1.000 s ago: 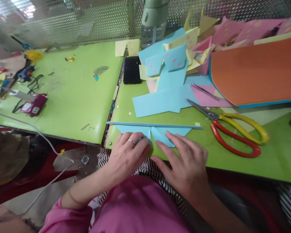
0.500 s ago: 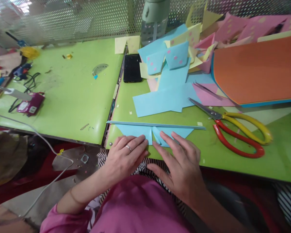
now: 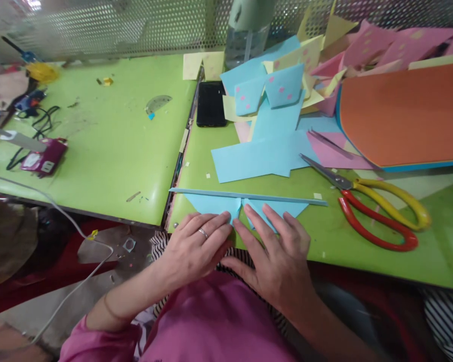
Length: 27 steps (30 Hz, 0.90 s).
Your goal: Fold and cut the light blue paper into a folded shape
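Note:
A folded light blue paper (image 3: pixel 215 203) lies at the near edge of the green table (image 3: pixel 109 151), with a long thin folded edge along its top. My left hand (image 3: pixel 196 244), with a ring on one finger, rests flat on the paper's left half, fingers stretched out and close together. On the right half my right hand (image 3: pixel 277 251) lies flat, its fingers spread and pointing up-left. The fingertips of both hands nearly meet at the paper's centre crease. Neither hand grips anything.
Red and yellow scissors (image 3: pixel 377 211) lie to the right. Beyond are loose blue sheets (image 3: pixel 260 156), an orange sheet (image 3: pixel 403 115), a pile of pink and yellow dotted papers (image 3: pixel 324 60), a black phone (image 3: pixel 210 104), a bottle (image 3: pixel 247 30). Cables and a maroon charger (image 3: pixel 41 161) sit left.
Both hands slid a little toward the paper's centre, pressing its two flaps flat. My right hand's fingers drew closer to the left hand. The camera shifted slightly.

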Tool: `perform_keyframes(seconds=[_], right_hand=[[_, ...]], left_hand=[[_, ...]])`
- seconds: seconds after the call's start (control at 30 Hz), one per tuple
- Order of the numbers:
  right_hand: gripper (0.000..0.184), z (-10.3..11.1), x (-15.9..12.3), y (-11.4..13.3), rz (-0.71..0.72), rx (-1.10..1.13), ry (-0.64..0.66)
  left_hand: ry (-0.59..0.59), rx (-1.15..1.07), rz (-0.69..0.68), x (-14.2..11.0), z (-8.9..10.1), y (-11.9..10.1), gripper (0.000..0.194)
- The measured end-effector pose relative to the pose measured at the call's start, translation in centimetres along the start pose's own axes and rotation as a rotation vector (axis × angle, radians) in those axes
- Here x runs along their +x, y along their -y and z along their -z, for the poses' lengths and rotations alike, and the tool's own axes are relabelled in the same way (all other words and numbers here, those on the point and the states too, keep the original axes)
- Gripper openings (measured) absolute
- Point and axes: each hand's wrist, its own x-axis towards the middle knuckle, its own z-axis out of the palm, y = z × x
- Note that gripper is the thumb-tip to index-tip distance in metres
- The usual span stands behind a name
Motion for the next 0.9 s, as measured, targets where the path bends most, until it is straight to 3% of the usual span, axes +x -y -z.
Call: perform_keyframes(seconds=[0.2,0.33,0.9], right_hand=[[0.046,0.0,-0.1,0.0,0.006,-0.036,0.012],[0.046,-0.1,-0.3,0.1,-0.033,-0.051,0.004],[0.047,-0.3,-0.8,0.0,-0.023,-0.049,-0.055]], left_hand=[[0.142,0.082,-0.065,1.3,0.6,0.7,0.041],[0.211,0.165,-0.134,2.5,1.3,1.0,0.039],[0.183,0.239,-0.186,2.7,0.9,1.2,0.033]])
